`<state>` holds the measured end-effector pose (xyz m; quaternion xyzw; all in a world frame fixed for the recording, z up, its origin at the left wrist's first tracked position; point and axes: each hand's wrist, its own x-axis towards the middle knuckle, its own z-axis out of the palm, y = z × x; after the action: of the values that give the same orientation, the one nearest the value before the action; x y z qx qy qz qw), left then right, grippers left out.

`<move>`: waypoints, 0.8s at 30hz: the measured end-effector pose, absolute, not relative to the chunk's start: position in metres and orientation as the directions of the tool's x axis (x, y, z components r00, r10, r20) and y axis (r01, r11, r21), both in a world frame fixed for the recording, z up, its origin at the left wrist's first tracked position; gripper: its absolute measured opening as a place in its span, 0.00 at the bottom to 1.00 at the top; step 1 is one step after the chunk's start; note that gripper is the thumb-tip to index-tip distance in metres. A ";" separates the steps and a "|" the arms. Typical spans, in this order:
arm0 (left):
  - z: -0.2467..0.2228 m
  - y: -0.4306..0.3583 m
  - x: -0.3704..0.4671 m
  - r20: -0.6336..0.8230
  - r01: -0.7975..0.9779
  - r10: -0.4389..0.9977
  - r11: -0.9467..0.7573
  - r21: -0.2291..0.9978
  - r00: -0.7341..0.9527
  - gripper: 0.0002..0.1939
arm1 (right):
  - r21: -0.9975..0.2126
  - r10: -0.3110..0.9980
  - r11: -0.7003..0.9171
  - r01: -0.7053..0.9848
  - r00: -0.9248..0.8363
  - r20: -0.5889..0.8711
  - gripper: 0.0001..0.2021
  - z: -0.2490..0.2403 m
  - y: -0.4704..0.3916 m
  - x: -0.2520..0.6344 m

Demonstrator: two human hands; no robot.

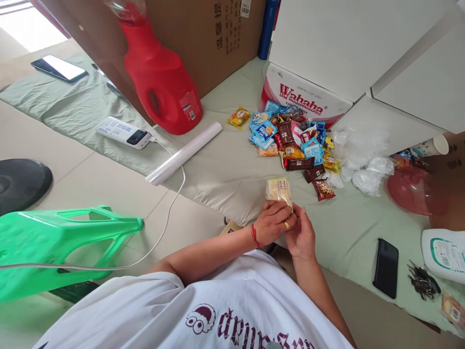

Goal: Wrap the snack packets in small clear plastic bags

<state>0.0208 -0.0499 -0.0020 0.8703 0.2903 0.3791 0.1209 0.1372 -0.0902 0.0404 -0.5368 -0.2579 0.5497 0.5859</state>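
Observation:
A snack packet (279, 188) in clear and pale yellow wrapping is held upright in front of my body. My left hand (273, 223), with a red string bracelet and a ring, has its fingers wrapped over the packet's lower part. Close against it, my right hand (302, 235) is curled at the packet's lower right edge, its fingertips partly hidden. Just beyond lies a pile of small wrapped snacks (290, 140) in blue, brown, red and yellow. A brown cookie packet (323, 189) is at the near side of the pile, and a yellow packet (239, 117) lies apart on its left.
A roll of clear plastic film (184, 154), a power bank (123, 133) with a white cable and a red jug (163, 82) are left. Crumpled plastic wrap (363, 160), a phone (385, 268) and keys (423, 281) lie right. A Wahaha box (301, 97) stands behind; a green stool (65, 242) is lower left.

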 end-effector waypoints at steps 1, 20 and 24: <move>-0.004 -0.050 0.022 0.579 0.370 0.554 -0.832 0.413 0.599 0.12 | -0.895 0.916 -0.188 -0.405 0.256 -0.308 0.20 0.041 -0.093 0.141; -0.006 -0.018 -0.057 0.564 0.467 0.757 -0.650 0.599 0.329 0.17 | -0.885 0.110 -0.139 -0.444 0.882 -0.459 0.03 0.056 -0.083 0.403; -0.025 -0.003 -0.088 0.502 0.666 0.816 -0.547 0.507 0.288 0.13 | -0.893 0.011 -0.189 -0.410 0.908 -0.419 0.16 0.056 -0.058 0.452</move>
<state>-0.0877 -0.0028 -0.0251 0.7963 0.4651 0.3736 0.1004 0.4525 -0.0582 0.0561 -0.7522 0.1324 0.1688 0.6230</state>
